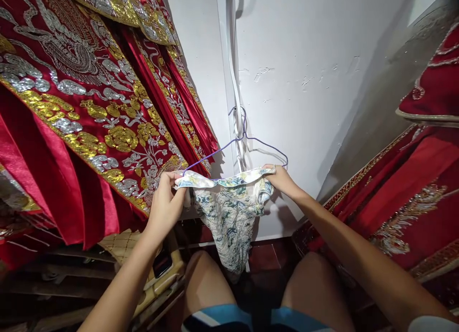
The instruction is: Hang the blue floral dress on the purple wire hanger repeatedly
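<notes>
A purple wire hanger [229,143] hangs by its hook from a white strip [232,74] on the wall. A white garment with a blue and green floral print [233,222] drapes down from the hanger's lower part. My left hand [168,198] pinches the garment's upper left corner, at the hanger's left end. At the upper right corner my right hand [281,179] is closed on the garment's edge, close to the hanger's right end. The hanger's lower bar is mostly hidden behind the cloth.
Red cloths with gold and silver sequins [122,138] hang at the left. More red embroidered fabric [405,203] is at the right. A bamboo chair [158,289] stands at the lower left, a dark object on it. My knees are below the garment.
</notes>
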`<state>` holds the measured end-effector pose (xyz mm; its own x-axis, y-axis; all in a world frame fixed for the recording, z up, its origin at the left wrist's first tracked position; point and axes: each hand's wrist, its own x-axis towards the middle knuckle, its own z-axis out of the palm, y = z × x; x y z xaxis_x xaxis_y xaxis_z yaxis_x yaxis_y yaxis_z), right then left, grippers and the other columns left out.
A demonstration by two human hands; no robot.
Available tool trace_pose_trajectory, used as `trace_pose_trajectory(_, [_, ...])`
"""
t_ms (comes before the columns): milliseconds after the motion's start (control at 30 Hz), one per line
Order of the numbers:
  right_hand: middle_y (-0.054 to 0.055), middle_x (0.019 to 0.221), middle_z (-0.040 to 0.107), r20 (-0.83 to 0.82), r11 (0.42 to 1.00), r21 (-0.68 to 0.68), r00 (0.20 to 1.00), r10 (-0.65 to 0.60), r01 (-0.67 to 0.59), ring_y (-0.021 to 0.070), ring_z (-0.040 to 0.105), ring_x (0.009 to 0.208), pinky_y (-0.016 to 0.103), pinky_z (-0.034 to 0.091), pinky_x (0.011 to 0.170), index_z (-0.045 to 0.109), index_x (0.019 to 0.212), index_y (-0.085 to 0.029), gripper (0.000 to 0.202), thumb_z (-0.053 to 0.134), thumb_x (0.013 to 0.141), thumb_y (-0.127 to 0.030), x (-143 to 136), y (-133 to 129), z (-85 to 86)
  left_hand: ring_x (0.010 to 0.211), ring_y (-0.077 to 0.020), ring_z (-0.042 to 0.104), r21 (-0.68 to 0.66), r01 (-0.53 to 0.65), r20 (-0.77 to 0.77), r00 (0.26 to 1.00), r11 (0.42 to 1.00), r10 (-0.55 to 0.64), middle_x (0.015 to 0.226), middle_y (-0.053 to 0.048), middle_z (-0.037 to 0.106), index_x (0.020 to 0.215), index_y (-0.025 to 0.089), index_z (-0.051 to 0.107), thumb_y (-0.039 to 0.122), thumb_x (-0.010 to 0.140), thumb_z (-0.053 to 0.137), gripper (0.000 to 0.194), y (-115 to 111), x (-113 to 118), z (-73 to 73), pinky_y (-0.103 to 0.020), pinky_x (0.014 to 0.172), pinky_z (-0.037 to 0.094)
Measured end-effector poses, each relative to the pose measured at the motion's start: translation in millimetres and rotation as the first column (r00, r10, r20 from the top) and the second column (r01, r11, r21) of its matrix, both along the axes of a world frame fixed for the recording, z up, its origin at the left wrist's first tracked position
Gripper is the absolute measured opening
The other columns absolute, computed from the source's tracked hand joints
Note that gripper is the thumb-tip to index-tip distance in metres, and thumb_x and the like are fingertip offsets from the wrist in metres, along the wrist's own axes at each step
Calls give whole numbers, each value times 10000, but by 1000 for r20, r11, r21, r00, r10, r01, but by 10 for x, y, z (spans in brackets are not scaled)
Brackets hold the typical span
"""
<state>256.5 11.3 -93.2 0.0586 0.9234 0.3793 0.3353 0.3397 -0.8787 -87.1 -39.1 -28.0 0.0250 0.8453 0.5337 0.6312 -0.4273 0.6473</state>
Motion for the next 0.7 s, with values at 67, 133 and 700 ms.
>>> trace_pose_trajectory(67, [-5, 606, 581, 3, 1000, 1, 1000, -31, 31, 164, 512, 624, 287, 388, 606, 628, 658, -177, 110, 572, 677, -269, 71, -96, 25, 997, -220, 649, 63, -6, -28, 1000, 998, 8, 1175, -65, 685, 1187, 225, 500, 301, 906, 532, 293, 17, 56, 116, -307, 847, 463])
trace_pose_trajectory(133, [-12, 590, 563, 3, 998, -1, 998, -62, 62, 159, 501, 614, 282, 371, 593, 613, 638, -184, 109, 598, 681, -282, 127, -193, 59, 999, -225, 650, 114, 12, -106, 994, 993, 0, 1162, -59, 695, 1167, 224, 549, 268, 916, 506, 258, 58, 157, 240, -312, 864, 461])
trace_pose_trajectory(700, [24, 808, 686, -67, 922, 204, 944, -323, 330, 239, 651, 770, 371, 525, 736, 323, 1553, -192, 958, 743, 692, -235, 577, -638, 183, 863, -209, 617, 288, 137, -335, 942, 948, -34, 944, -55, 673, 901, 194, 704, 193, 880, 434, 271, 786, 808, 227, -286, 732, 416])
